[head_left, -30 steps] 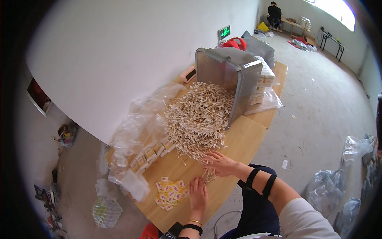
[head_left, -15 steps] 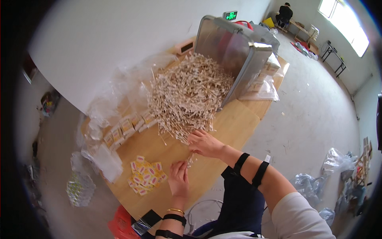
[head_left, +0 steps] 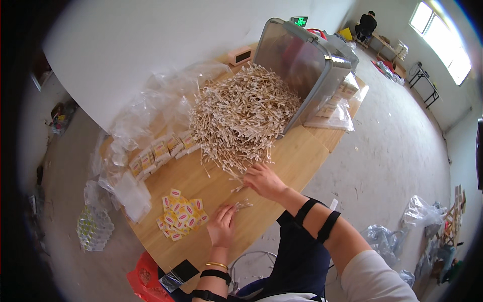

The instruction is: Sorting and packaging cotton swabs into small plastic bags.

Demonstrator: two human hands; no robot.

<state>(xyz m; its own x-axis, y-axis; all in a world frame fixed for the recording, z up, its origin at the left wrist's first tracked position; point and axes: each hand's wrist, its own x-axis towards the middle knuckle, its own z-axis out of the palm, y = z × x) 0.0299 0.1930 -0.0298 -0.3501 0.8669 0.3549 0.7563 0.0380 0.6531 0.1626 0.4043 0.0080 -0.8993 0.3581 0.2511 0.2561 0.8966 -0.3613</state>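
A big heap of cotton swabs with pale sticks spreads over the wooden table, spilling from a tipped grey plastic bin. At the heap's near edge, my right hand has its fingers bent together around a few swabs; some tips poke out beside the fingers. Nearer to me, my left hand pinches a small bunch of cotton swabs, their white ends pointing right. Left of that hand lies a loose pile of yellow and white printed cards.
Filled small packs stand in a row along the table's left side, next to crumpled clear plastic bags. A pink clock stands behind the heap. A dark flat item and a red bag are at the near corner. Another person sits far off.
My right hand has moved slightly right, apart from my left hand. The left hand is a little lower and the bunch in its fingers now shows more plainly. The whole view has shifted slightly.
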